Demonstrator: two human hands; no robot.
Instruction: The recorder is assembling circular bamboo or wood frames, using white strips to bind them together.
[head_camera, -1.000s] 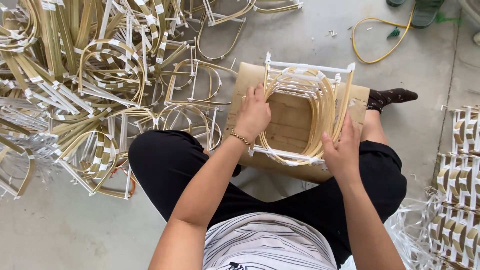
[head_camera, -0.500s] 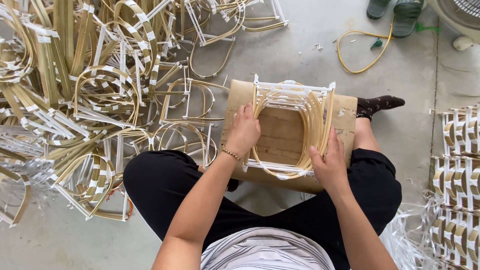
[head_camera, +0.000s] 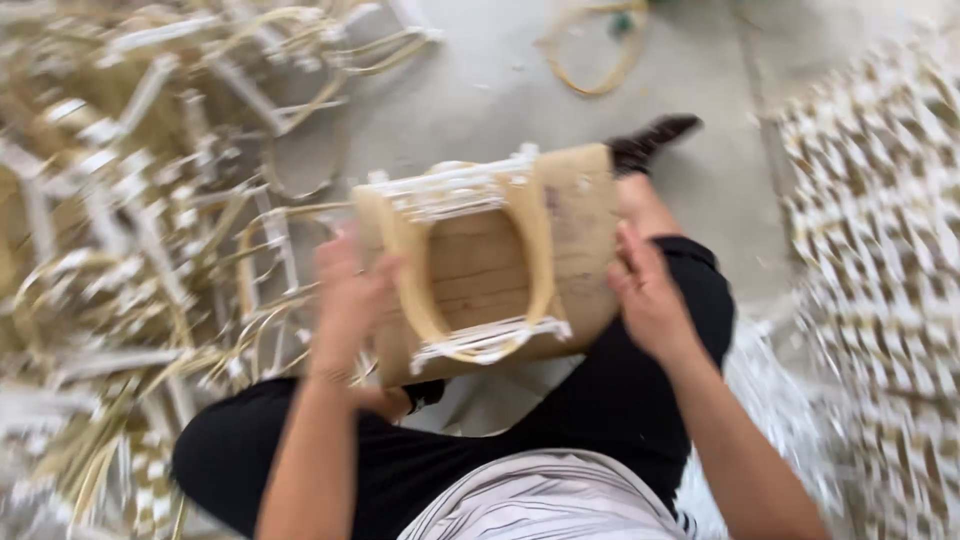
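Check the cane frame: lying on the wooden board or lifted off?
On it. The cane frame lies flat against the wooden board, left hand and right hand at its sides.

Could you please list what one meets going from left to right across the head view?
Pile of bent cane frames → left hand → cane loop on the wooden board → right hand → woven strip stacks.

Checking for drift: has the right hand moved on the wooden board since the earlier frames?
Yes. The right hand, earlier on the looped strips over the board, now sits off at the board's right edge, away from the strips. The frame is blurred.
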